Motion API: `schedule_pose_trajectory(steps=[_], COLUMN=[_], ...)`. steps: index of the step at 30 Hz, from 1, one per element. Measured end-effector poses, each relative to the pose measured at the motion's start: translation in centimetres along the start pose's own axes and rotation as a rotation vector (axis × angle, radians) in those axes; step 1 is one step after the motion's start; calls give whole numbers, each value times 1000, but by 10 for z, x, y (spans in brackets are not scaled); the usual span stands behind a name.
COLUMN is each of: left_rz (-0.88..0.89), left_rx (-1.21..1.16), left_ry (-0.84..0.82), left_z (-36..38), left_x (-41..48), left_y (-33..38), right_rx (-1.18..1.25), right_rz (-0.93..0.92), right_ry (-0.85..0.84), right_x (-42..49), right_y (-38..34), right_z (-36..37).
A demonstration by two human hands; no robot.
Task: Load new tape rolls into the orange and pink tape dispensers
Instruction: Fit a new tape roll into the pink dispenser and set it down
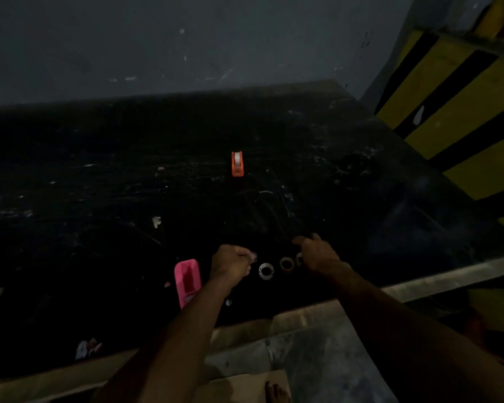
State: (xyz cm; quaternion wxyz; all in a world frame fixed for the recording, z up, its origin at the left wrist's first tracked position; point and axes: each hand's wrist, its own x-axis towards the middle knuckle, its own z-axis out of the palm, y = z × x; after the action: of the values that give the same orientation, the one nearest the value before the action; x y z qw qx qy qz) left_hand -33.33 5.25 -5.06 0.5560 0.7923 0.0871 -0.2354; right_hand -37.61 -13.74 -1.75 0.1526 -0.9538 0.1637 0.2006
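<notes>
One dispenser stood far back on the table; the other dispenser lay near, left of two rolls

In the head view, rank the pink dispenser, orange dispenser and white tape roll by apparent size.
1. pink dispenser
2. orange dispenser, though it sits farther away, so true size is unsure
3. white tape roll

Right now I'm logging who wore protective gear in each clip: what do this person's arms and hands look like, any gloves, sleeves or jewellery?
Both forearms are bare up to the frame edge, no sleeves showing. The left hand and right hand wear no gloves. No watch, bracelet or ring shows, though the dim, blurry picture could hide something small.
</notes>
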Motion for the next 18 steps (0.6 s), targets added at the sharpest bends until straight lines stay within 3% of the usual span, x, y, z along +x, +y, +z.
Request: schedule_pose_trajectory(steps=[11,15,18], left_rz=[-36,-43,-29], left_rx=[31,-82,-169], left_ry=[94,107,101], left_z=[29,25,16], left_x=[-1,-12,-16], left_y=[-6,2,10], right_rx=[85,331,588], right_rz=[-112,-106,-168], right_ry=[-32,31,-18], right_x=[7,7,1], right_y=[21,17,6], right_z=[9,1,-8])
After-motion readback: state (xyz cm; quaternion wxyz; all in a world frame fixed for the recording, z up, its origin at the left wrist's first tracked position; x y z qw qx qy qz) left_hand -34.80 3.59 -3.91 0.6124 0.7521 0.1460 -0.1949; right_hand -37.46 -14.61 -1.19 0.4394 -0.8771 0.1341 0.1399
